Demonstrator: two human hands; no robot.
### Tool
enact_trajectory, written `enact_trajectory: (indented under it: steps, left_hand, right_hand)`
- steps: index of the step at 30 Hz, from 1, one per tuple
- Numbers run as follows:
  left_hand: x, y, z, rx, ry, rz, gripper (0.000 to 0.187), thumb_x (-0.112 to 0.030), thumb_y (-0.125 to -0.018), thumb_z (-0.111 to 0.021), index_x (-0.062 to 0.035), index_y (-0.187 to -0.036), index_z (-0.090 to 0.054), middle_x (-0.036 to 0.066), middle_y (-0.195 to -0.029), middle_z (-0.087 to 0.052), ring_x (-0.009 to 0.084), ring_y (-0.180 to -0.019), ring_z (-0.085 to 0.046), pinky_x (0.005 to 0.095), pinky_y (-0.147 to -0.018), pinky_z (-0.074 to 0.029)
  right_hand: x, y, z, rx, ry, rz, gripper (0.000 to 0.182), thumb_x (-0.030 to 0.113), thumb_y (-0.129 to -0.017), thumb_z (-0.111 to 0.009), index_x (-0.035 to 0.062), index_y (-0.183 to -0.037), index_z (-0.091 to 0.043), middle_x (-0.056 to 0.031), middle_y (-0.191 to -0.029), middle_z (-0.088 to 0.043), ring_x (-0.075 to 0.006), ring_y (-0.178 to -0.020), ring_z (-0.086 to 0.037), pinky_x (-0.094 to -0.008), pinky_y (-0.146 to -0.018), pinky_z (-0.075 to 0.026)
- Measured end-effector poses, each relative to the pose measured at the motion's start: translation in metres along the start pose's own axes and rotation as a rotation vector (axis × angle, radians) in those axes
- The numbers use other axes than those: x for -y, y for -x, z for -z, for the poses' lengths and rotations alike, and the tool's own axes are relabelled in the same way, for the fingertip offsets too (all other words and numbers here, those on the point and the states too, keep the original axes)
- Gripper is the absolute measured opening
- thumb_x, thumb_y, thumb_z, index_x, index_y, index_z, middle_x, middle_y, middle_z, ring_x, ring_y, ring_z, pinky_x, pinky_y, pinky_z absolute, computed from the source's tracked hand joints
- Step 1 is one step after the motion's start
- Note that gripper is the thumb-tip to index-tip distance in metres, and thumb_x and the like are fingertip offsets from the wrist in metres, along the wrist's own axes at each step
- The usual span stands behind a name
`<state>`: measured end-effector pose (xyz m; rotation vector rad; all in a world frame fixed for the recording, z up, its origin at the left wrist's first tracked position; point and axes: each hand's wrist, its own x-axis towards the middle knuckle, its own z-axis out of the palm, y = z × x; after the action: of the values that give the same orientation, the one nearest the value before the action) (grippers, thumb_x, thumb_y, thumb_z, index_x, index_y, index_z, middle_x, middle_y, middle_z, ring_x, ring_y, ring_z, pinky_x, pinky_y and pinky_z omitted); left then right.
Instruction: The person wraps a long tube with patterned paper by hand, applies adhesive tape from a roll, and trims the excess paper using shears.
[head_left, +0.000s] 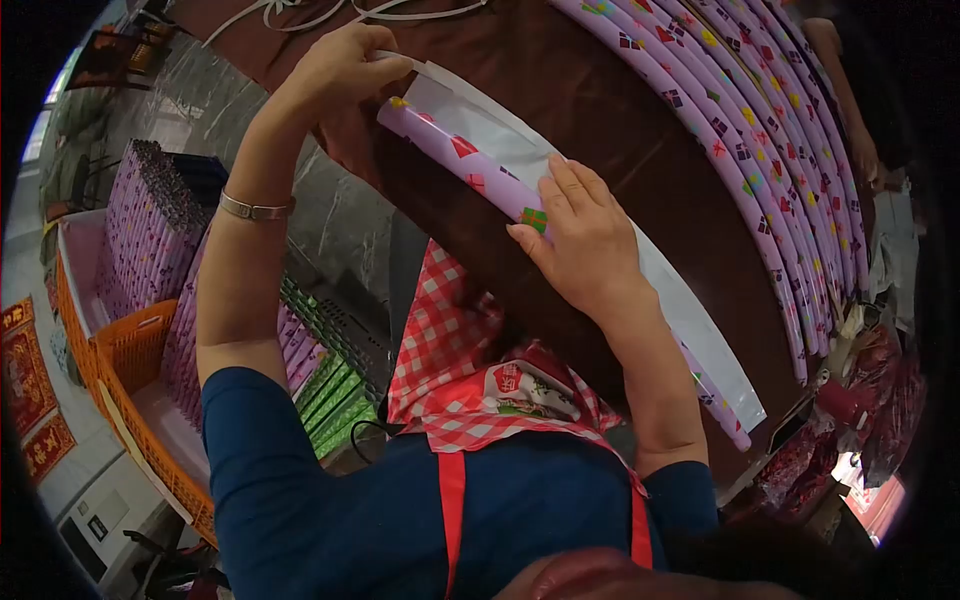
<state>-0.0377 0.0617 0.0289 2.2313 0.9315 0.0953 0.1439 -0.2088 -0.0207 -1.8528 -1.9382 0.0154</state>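
A long roll of purple wrapping paper (470, 170) with printed gifts and hearts lies across the brown-covered table, near its front edge. Along its far side runs a clear-white plastic sleeve (690, 290). My left hand (350, 65) pinches the sleeve's end at the upper left, just past the end of the roll. Flat across the middle of the roll and sleeve rests my right hand (585, 225), its fingers stretched out and its thumb on the paper.
Several more purple rolls (740, 130) lie side by side at the right of the brown cloth (700, 190). White cords (330, 12) lie at the top. Orange crates (135, 345) with packed rolls stand at the left. Another person's arm (845, 100) shows at the far right.
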Motion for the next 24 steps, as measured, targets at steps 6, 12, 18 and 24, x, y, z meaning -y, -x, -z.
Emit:
enact_trajectory:
  steps: [6,12,18,24]
  left_hand:
    - [0.005,-0.008,-0.011,-0.126,-0.298,-0.041,0.031,-0.033,-0.085,-0.068,-0.0019,-0.088,-0.067,0.012,-0.086,-0.061,0.0243,-0.079,-0.063,0.0373,-0.07,-0.05]
    - [0.004,-0.012,-0.019,-0.222,-0.431,-0.013,0.036,-0.038,-0.083,-0.067,-0.0026,-0.09,-0.069,0.018,-0.093,-0.063,0.0363,-0.087,-0.064,0.0431,-0.076,-0.051]
    - [-0.003,-0.009,-0.014,-0.214,-0.435,0.018,0.034,-0.036,-0.085,-0.067,-0.003,-0.093,-0.07,0.016,-0.096,-0.066,0.0305,-0.087,-0.066,0.0398,-0.077,-0.051]
    - [0.007,0.004,-0.007,0.008,0.26,-0.057,0.027,-0.023,-0.088,-0.071,0.0017,-0.098,-0.067,0.005,-0.093,-0.066,0.0118,-0.086,-0.06,0.0311,-0.074,-0.051]
  right_hand:
    - [0.0,0.0,0.0,-0.005,-0.003,0.007,0.058,0.031,-0.073,-0.082,-0.0063,-0.113,-0.062,-0.0228,-0.126,-0.06,-0.0356,-0.121,-0.055,-0.0433,-0.1,-0.047]
    - [0.0,-0.001,0.002,-0.001,-0.01,0.0,0.058,0.031,-0.073,-0.081,-0.0062,-0.113,-0.063,-0.0223,-0.126,-0.06,-0.0352,-0.121,-0.055,-0.0431,-0.1,-0.047]
    - [0.001,0.0,0.002,0.012,-0.009,-0.009,0.058,0.032,-0.075,-0.081,-0.0063,-0.114,-0.063,-0.0222,-0.126,-0.06,-0.0349,-0.122,-0.054,-0.0427,-0.101,-0.046]
    - [0.001,-0.001,0.002,0.008,-0.01,-0.004,0.057,0.032,-0.074,-0.081,-0.0064,-0.113,-0.063,-0.0227,-0.126,-0.061,-0.0348,-0.122,-0.055,-0.0428,-0.102,-0.046]
